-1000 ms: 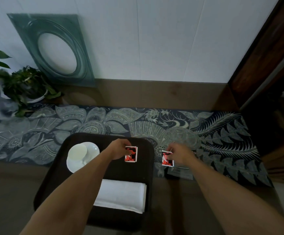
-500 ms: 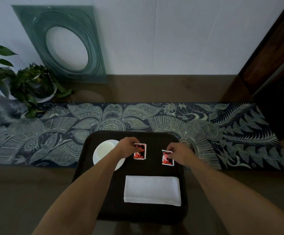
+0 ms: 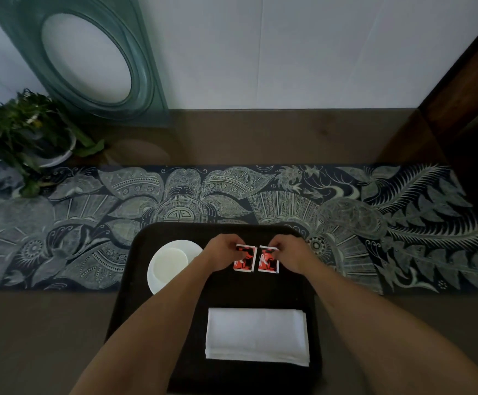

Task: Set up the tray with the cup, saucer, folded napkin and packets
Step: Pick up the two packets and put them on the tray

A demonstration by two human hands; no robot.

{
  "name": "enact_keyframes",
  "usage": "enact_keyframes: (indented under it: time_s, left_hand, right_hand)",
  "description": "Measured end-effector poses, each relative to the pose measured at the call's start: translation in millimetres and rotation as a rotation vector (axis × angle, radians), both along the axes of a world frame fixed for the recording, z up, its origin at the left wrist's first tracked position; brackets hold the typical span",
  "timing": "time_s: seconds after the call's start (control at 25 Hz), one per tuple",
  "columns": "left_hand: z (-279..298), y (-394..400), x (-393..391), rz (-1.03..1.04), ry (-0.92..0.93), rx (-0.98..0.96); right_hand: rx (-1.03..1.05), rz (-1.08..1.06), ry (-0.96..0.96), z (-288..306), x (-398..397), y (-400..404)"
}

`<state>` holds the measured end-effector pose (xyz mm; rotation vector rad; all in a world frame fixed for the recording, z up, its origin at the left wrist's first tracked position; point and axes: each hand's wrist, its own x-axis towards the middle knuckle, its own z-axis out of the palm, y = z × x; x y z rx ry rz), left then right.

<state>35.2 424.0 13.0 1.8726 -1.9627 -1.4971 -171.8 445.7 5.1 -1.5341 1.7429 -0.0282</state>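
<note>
A dark tray lies on the table in front of me. At its far left a white cup stands on a white saucer. A folded white napkin lies at the tray's near right. Two red-and-black packets sit side by side at the tray's far middle. My left hand pinches the left packet, and my right hand pinches the right packet. The two packets nearly touch.
A patterned dark blue runner crosses the brown table under the tray's far edge. A potted plant stands at the far left, and a green glass panel leans on the wall. A dark wooden frame is at the right.
Both hands have brought the packets together at the tray's far middle; the right packet came over from the runner beside the tray. The view has shifted so the tray sits more centred.
</note>
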Motion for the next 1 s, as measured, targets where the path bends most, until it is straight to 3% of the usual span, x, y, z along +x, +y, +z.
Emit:
enact_keyframes:
  time_s: [0.28, 0.6, 1.0]
  left_hand:
    - [-20, -10, -25, -0.013, 0.014, 0.027]
    - [-30, -13, -35, 0.05, -0.061, -0.069]
    - [-35, -11, -43, 0.071, -0.109, -0.063]
  right_hand:
    - [-0.058, -0.019, -0.07, -12, -2, -23]
    - [-0.091, -0.238, -0.193, -24, 2, -18]
    - [-0.133, -0.178, -0.105, -22, 4, -19]
